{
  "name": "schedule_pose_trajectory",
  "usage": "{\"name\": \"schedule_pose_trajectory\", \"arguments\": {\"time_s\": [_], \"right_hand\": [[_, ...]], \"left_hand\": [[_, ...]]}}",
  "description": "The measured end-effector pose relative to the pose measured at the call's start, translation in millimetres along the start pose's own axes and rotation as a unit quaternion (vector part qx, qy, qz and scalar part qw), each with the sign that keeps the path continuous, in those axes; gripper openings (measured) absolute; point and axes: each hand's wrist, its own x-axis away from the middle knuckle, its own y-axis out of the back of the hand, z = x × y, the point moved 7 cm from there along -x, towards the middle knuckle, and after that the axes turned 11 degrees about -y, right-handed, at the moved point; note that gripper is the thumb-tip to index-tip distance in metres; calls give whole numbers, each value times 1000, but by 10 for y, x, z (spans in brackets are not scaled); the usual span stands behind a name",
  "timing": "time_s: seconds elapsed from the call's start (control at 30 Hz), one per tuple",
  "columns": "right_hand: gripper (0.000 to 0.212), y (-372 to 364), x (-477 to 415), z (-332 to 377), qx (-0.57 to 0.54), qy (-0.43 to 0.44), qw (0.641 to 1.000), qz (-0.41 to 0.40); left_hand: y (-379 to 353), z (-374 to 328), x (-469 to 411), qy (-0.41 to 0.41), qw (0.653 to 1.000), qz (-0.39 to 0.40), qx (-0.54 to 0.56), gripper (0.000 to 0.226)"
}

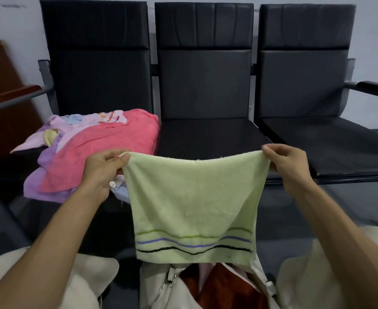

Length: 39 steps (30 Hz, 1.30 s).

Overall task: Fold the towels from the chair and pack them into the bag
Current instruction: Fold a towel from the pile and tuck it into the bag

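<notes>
I hold a light green towel (194,197) stretched out in the air in front of the middle seat. My left hand (103,170) pinches its upper left corner and my right hand (288,166) pinches its upper right corner. The towel hangs doubled, with green, blue and black wavy stripes near its lower edge. Right below it, between my knees, stands an open cream bag (161,291) with a dark red towel (223,288) and a pink one inside. A loose pile of towels (107,148), pink on top with purple, lilac and pale blue ones, lies on the left seat.
Three joined black padded chairs (205,90) stand against a pale wall; the middle seat (205,134) and right seat (330,143) carry nothing. A reddish wooden piece of furniture (3,85) stands at the left. Metal armrests stick out at both ends.
</notes>
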Motion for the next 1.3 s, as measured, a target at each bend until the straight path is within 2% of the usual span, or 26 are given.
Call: {"name": "schedule_pose_trajectory", "arguments": {"time_s": [0.13, 0.23, 0.33, 0.43, 0.53, 0.67, 0.83, 0.9, 1.0, 1.1, 1.17, 1.3], "right_hand": [[39, -46, 33, 72, 37, 34, 998, 44], [44, -53, 36, 86, 158, 63, 985, 10], [29, -65, 96, 134, 257, 115, 959, -41], [18, -58, 118, 167, 277, 140, 947, -78], [18, -39, 107, 170, 284, 155, 940, -105], [16, 10, 115, 214, 272, 147, 944, -117], [9, 64, 57, 284, 248, 130, 954, -104], [3, 54, -16, 270, 224, 102, 965, -90], [8, 9, -202, 321, 210, 82, 971, -75], [16, -75, -462, 510, 251, 117, 959, -68], [27, -154, -661, 624, 312, 139, 937, -73], [30, -379, -1120, 711, 352, 132, 925, -55]], "left_hand": [[31, 22, -21, 33, 998, -8, 58, 23], [28, -55, -2, -6, 1000, -10, 28, 31], [4, -187, 43, -95, 993, -2, -70, 37], [-41, -365, 100, -218, 945, -5, -245, 30], [-64, -438, 124, -272, 914, -30, -298, 18], [-39, -419, 102, -238, 921, -58, -303, 16], [-146, -490, 62, -223, 925, -36, -305, 12], [-242, -501, 7, -205, 943, -10, -263, 8], [-434, -482, -120, -142, 971, 32, -190, 6], [-608, -458, -350, -77, 988, 59, -120, 9], [-702, -463, -548, -73, 989, 67, -113, 9], [-897, -460, -1007, -78, 984, 79, -136, 6]]}}
